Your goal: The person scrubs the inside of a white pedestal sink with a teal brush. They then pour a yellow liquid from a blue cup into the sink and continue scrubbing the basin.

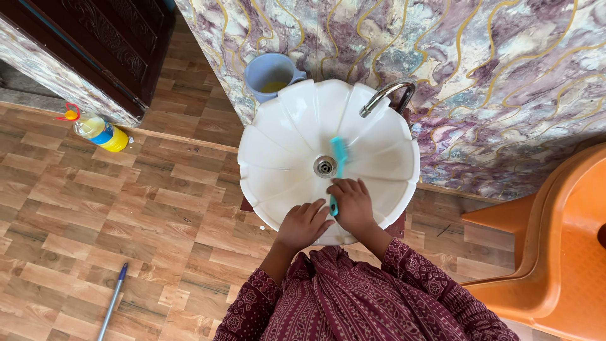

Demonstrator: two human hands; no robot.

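The right hand point(353, 205) has its grip clenched around the handle of a teal brush point(339, 163), whose head lies inside the white scalloped basin point(284, 132) just beside the drain point(324, 166), below the chrome tap point(386, 95). The left hand point(304, 224) rests on the basin's near rim, fingers loosely curled and grasping nothing. A blue mug point(270, 74) stands at the basin's far edge.
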